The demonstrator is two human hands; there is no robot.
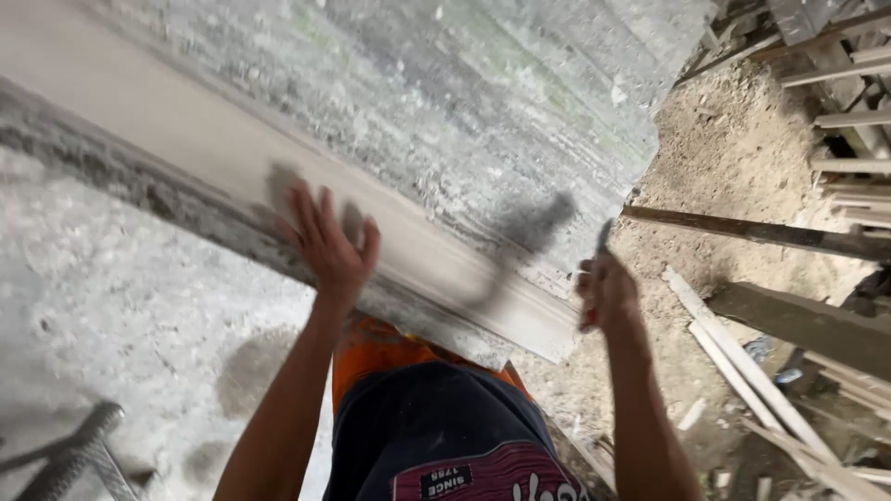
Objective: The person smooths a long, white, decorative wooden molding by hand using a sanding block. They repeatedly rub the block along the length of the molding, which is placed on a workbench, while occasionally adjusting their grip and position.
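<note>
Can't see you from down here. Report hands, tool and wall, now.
Left hand open, flat on the pale ledge. Right hand shut on a tool, blurred, kind unclear. Rough wall above; nothing between hands and ledge.

The left hand [327,243] lies flat on the wooden plank [232,153], which runs from 10 o'clock toward 4 o'clock across the plastered wall [445,83]. The right hand [608,292], at 3 o'clock of it, grips a tool [603,239] just beside the plank's end. Loose timber battens [742,371] lie below at 4 o'clock
</note>
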